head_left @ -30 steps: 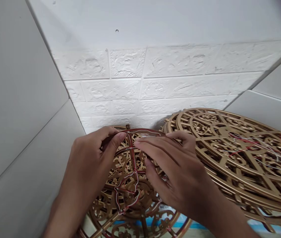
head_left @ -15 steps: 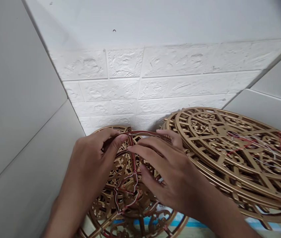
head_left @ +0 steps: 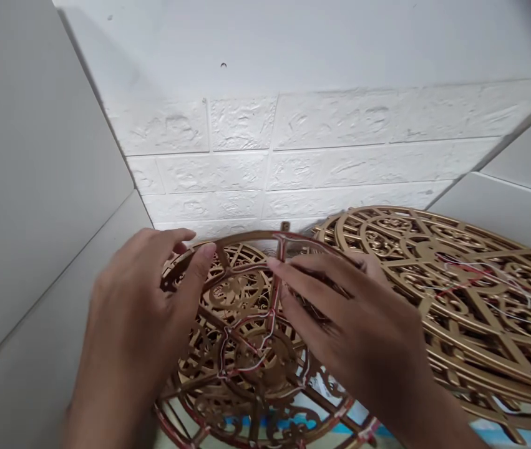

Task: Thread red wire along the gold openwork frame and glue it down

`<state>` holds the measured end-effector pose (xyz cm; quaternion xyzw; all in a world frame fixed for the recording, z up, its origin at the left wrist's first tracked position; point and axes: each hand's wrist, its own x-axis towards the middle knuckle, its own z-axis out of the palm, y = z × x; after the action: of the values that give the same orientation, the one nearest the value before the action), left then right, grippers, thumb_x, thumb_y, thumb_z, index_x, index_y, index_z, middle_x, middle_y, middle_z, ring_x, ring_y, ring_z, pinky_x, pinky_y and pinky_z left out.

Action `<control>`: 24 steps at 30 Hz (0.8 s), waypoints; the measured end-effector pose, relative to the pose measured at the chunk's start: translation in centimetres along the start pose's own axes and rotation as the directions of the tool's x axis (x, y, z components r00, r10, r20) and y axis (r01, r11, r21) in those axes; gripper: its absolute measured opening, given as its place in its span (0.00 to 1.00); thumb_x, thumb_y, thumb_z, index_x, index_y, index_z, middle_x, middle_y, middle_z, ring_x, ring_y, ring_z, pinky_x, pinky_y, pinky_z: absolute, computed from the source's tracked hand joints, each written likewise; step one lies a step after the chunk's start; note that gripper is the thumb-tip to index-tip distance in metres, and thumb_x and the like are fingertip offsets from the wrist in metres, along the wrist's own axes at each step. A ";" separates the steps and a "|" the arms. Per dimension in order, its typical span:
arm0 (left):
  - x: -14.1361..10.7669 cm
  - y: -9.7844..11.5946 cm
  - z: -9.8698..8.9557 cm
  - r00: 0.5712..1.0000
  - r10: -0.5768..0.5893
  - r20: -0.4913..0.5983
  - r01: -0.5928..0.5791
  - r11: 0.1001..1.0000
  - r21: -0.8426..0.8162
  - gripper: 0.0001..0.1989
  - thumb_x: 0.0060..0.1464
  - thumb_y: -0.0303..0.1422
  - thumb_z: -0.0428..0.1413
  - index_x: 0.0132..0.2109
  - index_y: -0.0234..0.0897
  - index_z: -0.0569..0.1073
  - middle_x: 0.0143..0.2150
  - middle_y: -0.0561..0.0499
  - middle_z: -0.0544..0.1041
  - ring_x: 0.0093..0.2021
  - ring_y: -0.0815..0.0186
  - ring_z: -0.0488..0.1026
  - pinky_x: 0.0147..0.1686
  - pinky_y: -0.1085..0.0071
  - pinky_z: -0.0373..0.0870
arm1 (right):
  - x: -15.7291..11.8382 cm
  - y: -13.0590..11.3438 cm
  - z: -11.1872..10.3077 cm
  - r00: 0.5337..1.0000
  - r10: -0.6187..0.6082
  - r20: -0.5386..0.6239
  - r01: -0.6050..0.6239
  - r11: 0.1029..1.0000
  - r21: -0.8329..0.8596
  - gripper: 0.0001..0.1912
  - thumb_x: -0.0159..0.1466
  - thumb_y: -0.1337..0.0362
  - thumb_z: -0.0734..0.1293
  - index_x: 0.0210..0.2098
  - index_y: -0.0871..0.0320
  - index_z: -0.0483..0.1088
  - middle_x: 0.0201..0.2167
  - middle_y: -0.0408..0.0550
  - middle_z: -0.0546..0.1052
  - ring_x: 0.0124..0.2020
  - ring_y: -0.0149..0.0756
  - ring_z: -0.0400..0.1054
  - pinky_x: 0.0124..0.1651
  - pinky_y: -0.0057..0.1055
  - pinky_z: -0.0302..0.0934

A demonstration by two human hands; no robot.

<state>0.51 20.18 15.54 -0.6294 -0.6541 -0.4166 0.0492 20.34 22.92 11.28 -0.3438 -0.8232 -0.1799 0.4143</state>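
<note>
A round gold openwork frame (head_left: pixel 245 265) is tilted up towards me, with red and white wires (head_left: pixel 272 315) running along its spokes and inner ring. My left hand (head_left: pixel 136 312) grips the frame's left rim, thumb on the near side and fingers behind it. On the right, my right hand (head_left: pixel 354 318) holds the rim, its far fingers partly hidden. Its index fingertip touches the upper spoke near the wires. Beneath the held frame lie more gold scrollwork pieces (head_left: pixel 241 252), partly covered.
A stack of large round gold frames (head_left: pixel 438 274) lies to the right, loose red and white wires on top. A white brick-textured wall (head_left: pixel 321 168) stands close behind. Smooth grey-white panels (head_left: pixel 35 187) flank both sides. Blue-and-white sheeting (head_left: pixel 340 429) shows underneath.
The held frame has turned so its wired upper spoke sits further right. My left hand has shifted left along the rim, and my right hand has moved right.
</note>
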 end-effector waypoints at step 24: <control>0.5 -0.1 -0.4 0.962 -0.238 0.133 0.263 0.939 -0.222 0.11 0.53 0.48 0.59 0.33 0.47 0.80 0.21 0.62 0.78 0.21 0.72 0.71 0.17 0.82 0.63 | 0.8 0.3 -1.2 0.953 0.115 -0.280 -0.152 0.982 -0.114 0.05 0.62 0.73 0.70 0.37 0.58 0.74 0.35 0.55 0.79 0.34 0.44 0.75 0.38 0.44 0.66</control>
<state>0.12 20.39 16.06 -0.5632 -0.6759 -0.4614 -0.1142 20.90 22.76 12.64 -0.3979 -0.7193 -0.2519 0.5108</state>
